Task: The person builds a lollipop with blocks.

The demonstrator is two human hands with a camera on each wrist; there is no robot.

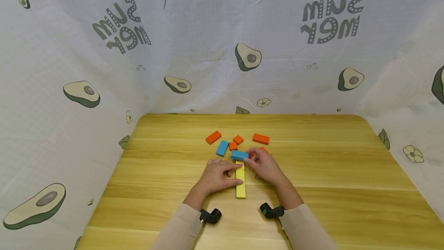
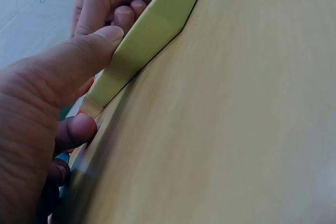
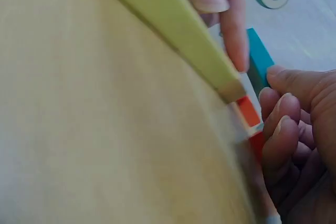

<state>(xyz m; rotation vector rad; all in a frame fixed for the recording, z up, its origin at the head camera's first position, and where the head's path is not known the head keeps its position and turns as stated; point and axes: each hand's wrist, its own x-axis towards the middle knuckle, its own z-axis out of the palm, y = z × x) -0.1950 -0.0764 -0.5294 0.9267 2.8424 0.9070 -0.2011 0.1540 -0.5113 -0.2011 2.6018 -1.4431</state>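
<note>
A long yellow block [image 1: 241, 190] lies on the table, with a small light-orange block [image 1: 242, 164] at its far end, making one straight row. From the left, my left hand [image 1: 216, 176] touches this row: the thumb is at the yellow block, the extended index finger at the light-orange one. My right hand [image 1: 266, 166] pinches one end of a blue block [image 1: 238, 155], held crosswise at the far end of the row. The right wrist view shows this blue block [image 3: 259, 59] between thumb and fingers, beyond the yellow block's [image 3: 163, 17] end.
Just beyond the hands lie another blue block [image 1: 222, 148], two small orange-red blocks, one of them a square block [image 1: 237, 139], and longer orange-red blocks at left [image 1: 213, 137] and right [image 1: 261, 139]. Another orange-red block [image 1: 263, 150] is partly behind my right hand. A printed cloth [image 1: 208, 49] surrounds the wooden table [image 1: 329, 173].
</note>
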